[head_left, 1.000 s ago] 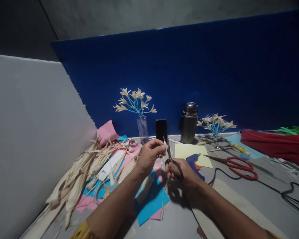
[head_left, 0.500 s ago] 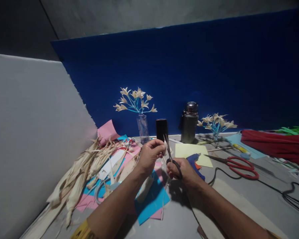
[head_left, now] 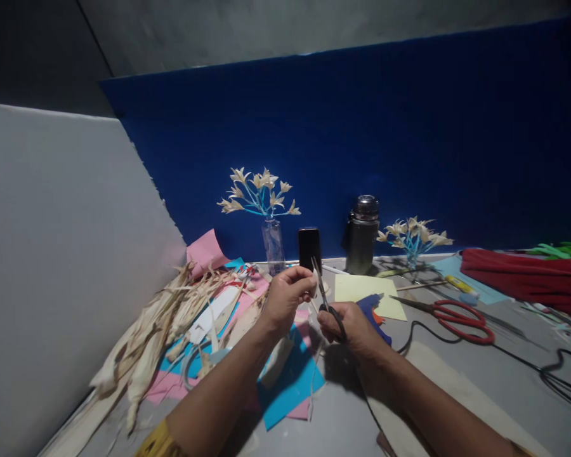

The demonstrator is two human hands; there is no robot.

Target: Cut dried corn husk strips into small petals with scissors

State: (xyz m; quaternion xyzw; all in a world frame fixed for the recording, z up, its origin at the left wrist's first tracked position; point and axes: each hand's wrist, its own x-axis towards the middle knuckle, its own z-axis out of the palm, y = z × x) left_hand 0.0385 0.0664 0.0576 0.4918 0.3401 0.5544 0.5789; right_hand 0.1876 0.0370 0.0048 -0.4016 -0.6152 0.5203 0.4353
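Observation:
My left hand (head_left: pixel 285 298) is closed in a pinch on a small pale strip of husk (head_left: pixel 316 282), held up above the table. My right hand (head_left: pixel 349 327) grips the black handles of small scissors (head_left: pixel 324 297), whose blades point up and meet the strip beside my left fingers. Both hands hover over blue and pink paper sheets (head_left: pixel 292 381).
A heap of dry corn husks (head_left: pixel 162 324) lies at the left by a white board. Behind stand a vase of husk flowers (head_left: pixel 261 203), a black phone (head_left: pixel 309 249), a steel flask (head_left: pixel 361 235). A blue glue gun (head_left: pixel 372 308), red scissors (head_left: pixel 452 314), cables and red cloth (head_left: pixel 528 276) lie to the right.
The scissors and my right hand have shifted very slightly at the strip; my left hand holds its place.

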